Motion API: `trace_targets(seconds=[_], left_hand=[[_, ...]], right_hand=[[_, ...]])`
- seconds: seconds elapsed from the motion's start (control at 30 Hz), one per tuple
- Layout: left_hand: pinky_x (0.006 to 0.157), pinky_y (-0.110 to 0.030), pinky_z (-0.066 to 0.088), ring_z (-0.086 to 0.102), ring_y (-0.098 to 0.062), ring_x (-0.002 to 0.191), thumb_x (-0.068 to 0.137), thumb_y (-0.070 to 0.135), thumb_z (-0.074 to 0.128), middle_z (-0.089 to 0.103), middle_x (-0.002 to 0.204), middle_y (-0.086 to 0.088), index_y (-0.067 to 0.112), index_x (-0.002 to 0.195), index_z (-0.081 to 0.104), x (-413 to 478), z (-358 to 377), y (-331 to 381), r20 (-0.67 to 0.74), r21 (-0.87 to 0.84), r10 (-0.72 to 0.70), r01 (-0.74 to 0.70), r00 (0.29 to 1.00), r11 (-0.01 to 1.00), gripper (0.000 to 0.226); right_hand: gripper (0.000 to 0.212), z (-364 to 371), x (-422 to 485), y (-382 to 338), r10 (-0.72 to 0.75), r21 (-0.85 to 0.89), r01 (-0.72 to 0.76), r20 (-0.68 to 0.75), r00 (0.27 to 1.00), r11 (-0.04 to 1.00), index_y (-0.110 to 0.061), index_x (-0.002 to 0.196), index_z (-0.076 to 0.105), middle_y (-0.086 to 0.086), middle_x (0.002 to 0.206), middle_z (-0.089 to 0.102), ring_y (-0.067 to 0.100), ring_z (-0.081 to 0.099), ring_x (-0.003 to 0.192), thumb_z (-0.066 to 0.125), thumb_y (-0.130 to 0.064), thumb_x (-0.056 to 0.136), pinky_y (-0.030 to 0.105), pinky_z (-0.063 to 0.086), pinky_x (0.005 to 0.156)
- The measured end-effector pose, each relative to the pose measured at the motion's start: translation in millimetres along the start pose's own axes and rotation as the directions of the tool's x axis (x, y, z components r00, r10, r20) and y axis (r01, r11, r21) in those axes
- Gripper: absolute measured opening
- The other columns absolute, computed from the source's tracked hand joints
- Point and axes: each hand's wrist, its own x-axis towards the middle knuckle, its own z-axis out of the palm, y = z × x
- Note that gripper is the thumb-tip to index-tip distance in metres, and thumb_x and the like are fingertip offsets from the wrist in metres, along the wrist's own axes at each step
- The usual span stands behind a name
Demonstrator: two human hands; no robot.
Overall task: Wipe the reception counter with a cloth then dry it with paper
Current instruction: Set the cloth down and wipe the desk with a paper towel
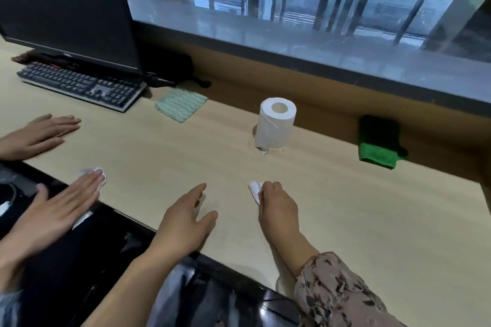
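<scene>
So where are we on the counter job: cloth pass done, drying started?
Cloth pass looks done: the light green cloth lies idle by the keyboard. Drying is in hand: the right hand pinches a paper wad on the counter, left hand flat beside it. How much remains to dry, cannot tell.

Left hand (186,218) flat and open, right hand (277,207) gripping a paper scrap (255,190).
Left: palm down, fingers straight and pointing forward, thumb splayed out to the right, forearm bare and running in from lower left. Right: knuckles up, fingers curled under and pinching the scrap at the fingertips, wrist bent slightly, forearm coming in from lower right in a floral sleeve (334,287).
</scene>
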Motion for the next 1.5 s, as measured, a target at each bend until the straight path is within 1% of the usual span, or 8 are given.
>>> trace_targets(seconds=[0.3,0.47,0.6,0.8,0.97,1.13,1.27,1.5], left_hand=[[0.107,-0.032,0.039,0.051,-0.022,0.128,0.092,0.010,0.052,0.054,0.138,-0.009,0.007,0.139,0.047,-22,-1,-34,-0.127,0.178,-0.135,0.156,0.983,0.972,0.047],[0.083,-0.036,0.044,0.055,-0.035,0.106,0.092,0.011,0.043,0.057,0.107,-0.012,0.006,0.109,0.053,-45,17,-34,-0.017,0.358,-0.182,0.176,0.983,0.917,0.020],[0.103,-0.030,0.038,0.038,-0.026,0.134,0.094,0.006,0.037,0.040,0.146,-0.011,0.003,0.132,0.043,-54,29,-31,0.015,0.420,-0.178,0.155,0.984,0.894,0.038],[0.103,-0.024,0.036,0.033,-0.015,0.139,0.093,0.002,0.036,0.017,0.160,0.004,0.012,0.140,0.039,-60,32,-22,0.005,0.484,-0.218,0.189,0.976,0.854,0.048],[0.104,-0.027,0.038,0.041,-0.018,0.132,0.088,0.003,0.045,0.026,0.152,-0.001,0.014,0.136,0.039,-58,38,-19,0.021,0.593,-0.246,0.186,0.969,0.783,0.049],[0.109,-0.027,0.029,0.033,-0.018,0.135,0.086,0.015,0.048,0.043,0.137,-0.002,0.013,0.127,0.048,-56,36,-20,0.033,0.720,-0.174,0.097,0.984,0.687,0.041],[0.104,-0.026,0.030,0.041,-0.017,0.124,0.085,0.014,0.048,0.048,0.123,-0.001,0.015,0.114,0.052,-60,37,-16,0.035,0.740,-0.131,0.062,0.991,0.669,0.029],[0.102,-0.029,0.040,0.041,-0.019,0.128,0.089,0.015,0.051,0.041,0.134,-0.003,0.011,0.123,0.046,-59,33,-20,0.097,0.700,-0.148,0.039,0.984,0.713,0.035]], right_hand=[[0.042,26,-17,-68,-0.392,-0.121,0.429,0.245,0.887,0.895,-0.019,0.072,0.057,-0.001,0.060,0.049,0.017,0.041,0.034,0.089,-0.023,0.046,0.022,0.003,0.043],[0.034,-6,18,2,-0.249,-0.120,0.253,0.043,0.967,0.960,-0.013,0.080,0.047,0.010,0.061,0.053,0.031,0.052,0.039,0.079,-0.009,0.067,0.024,0.024,0.039],[0.018,-39,31,77,0.100,-0.217,-0.092,0.028,0.995,0.972,-0.005,0.108,0.050,0.020,0.100,0.059,0.042,0.061,0.086,0.042,-0.016,0.096,0.040,0.044,0.068],[0.015,-39,30,67,0.312,-0.137,-0.312,-0.021,0.950,0.940,0.001,0.106,0.049,0.024,0.102,0.059,0.042,0.060,0.089,0.044,-0.010,0.096,0.039,0.041,0.067],[0.033,5,-2,-25,-0.046,-0.178,0.045,-0.003,0.999,0.983,-0.010,0.068,0.058,0.007,0.054,0.050,0.026,0.045,0.031,0.089,-0.014,0.060,0.020,0.016,0.041],[0.051,10,-45,-62,-0.337,-0.097,0.362,0.207,0.918,0.927,-0.017,0.081,0.042,0.001,0.059,0.051,0.021,0.045,0.031,0.085,-0.019,0.052,0.018,0.003,0.041],[0.023,1,-52,-37,-0.568,-0.028,0.585,0.208,0.797,0.811,-0.015,0.079,0.049,0.004,0.062,0.052,0.025,0.048,0.036,0.067,-0.019,0.065,0.019,0.008,0.041],[0.014,-31,-5,76,-0.140,-0.131,0.146,0.058,0.988,0.981,-0.011,0.099,0.056,0.015,0.091,0.062,0.040,0.062,0.074,0.049,-0.022,0.095,0.035,0.036,0.058]])
